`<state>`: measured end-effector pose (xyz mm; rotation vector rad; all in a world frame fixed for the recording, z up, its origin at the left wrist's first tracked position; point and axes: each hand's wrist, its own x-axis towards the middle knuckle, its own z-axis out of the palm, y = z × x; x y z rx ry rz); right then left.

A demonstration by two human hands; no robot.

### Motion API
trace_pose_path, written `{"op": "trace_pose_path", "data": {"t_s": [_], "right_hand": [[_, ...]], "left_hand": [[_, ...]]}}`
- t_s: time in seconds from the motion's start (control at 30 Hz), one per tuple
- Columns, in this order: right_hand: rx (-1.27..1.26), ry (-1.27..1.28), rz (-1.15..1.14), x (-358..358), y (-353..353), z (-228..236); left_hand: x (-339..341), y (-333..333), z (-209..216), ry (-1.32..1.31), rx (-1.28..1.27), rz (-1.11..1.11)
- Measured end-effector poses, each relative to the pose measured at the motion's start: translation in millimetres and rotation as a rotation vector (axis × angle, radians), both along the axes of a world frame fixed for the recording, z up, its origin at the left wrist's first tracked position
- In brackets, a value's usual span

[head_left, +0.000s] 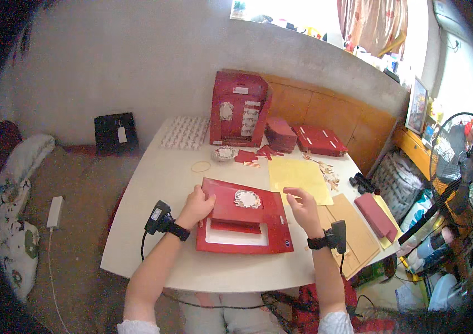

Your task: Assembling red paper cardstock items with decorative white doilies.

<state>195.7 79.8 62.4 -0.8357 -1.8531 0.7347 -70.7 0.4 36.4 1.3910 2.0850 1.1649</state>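
A red cardboard sheet with a flap (228, 196) lies on the white table in front of me. Below the flap is a rectangular cut-out (231, 238) showing white inside, and an ornate white-and-silver label (247, 199) sits on the flap. My left hand (198, 206) grips the cardboard's left edge, thumb on top. Just off its upper right corner is my right hand (303, 210), raised with curved fingers apart and nothing visible in it. Both wrists carry black strapped devices.
Behind stand a tall red display box (239, 114), a red stack (280, 135) and a flat red box (320, 140). Rows of small white pieces (185, 132) lie at the back left. Yellow sheets (299, 177) and brown boards (350, 236) lie to the right; a fan (463, 161) stands beyond.
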Motion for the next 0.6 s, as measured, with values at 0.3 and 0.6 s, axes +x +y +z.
{"op": "trace_pose_path", "data": {"t_s": [0.3,0.6], "right_hand": [[0.446,-0.438,0.228,-22,-11,-21],[0.543,-0.844,0.231,-34,-26,-39]], "left_hand": [[31,-13,0,0.764,0.269,-0.418],[35,-12,-25,0.911,0.117,-0.616]]}}
